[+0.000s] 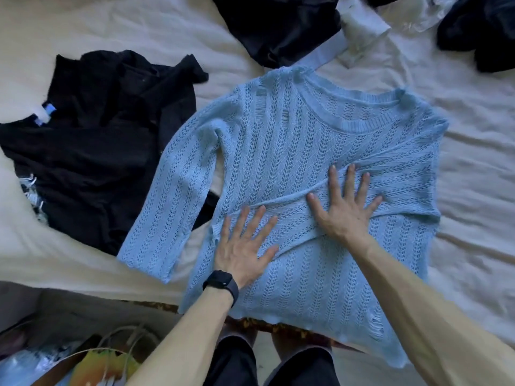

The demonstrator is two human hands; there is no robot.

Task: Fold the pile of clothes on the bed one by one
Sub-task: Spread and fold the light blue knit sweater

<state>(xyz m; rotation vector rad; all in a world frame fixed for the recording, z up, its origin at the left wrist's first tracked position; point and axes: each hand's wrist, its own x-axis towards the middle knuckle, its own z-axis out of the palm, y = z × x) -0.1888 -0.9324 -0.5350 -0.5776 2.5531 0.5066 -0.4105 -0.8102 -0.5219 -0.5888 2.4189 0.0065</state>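
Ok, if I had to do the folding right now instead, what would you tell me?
Left hand and right hand: both flat and open, pressing on the blue knit sweater, holding nothing.
Sweater lies face up on the bed; its right sleeve is folded across the chest, the left sleeve is not yet folded in.
Left to do: fold that sleeve and the body, then the black clothes beside it and the dark pile at the top.

Bed [459, 190], cream sheet: blue knit sweater [306, 135] centre, black garment [97, 151] left, dark clothes [278, 26] far edge.
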